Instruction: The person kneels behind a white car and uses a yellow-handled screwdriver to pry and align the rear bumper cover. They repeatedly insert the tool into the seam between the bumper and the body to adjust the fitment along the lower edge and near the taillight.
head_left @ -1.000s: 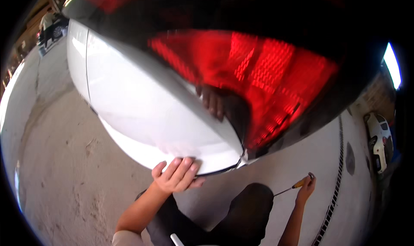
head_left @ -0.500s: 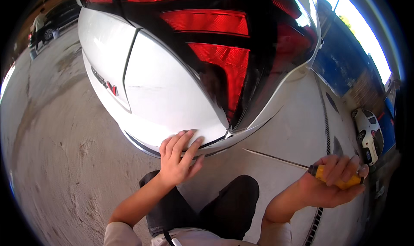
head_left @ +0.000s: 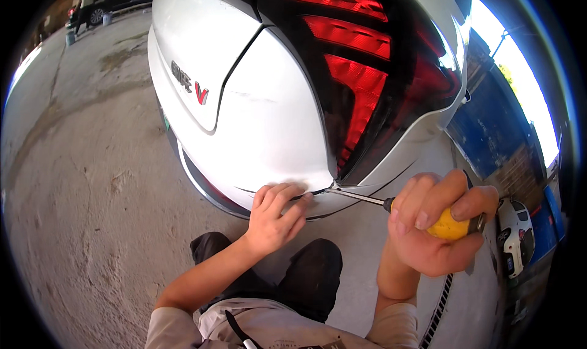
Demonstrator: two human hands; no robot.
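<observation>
My right hand (head_left: 435, 226) is wrapped round the yellow handle of a screwdriver (head_left: 361, 196). Its long thin shaft points left, and the tip meets the seam (head_left: 332, 187) just under the lower corner of a red and black tail light (head_left: 361, 92). Close by on the left, my left hand (head_left: 275, 217) grips the edge of the white car's bumper (head_left: 244, 193) with bent fingers. Its fingertips lie at the dark gap there and are partly hidden. Faint scuffs mark the white panel (head_left: 269, 122) above.
Concrete floor (head_left: 92, 196) spreads to the left, with a drain grate (head_left: 437, 318) at lower right. A small white car (head_left: 515, 239) stands by a blue wall (head_left: 501, 129) on the right. At far left a person (head_left: 87, 6) stands by a dark car (head_left: 122, 0).
My right hand has brought the screwdriver up and left, so its tip now touches the seam. My left hand has shifted slightly right with fingers more bent. The car sits further right in view.
</observation>
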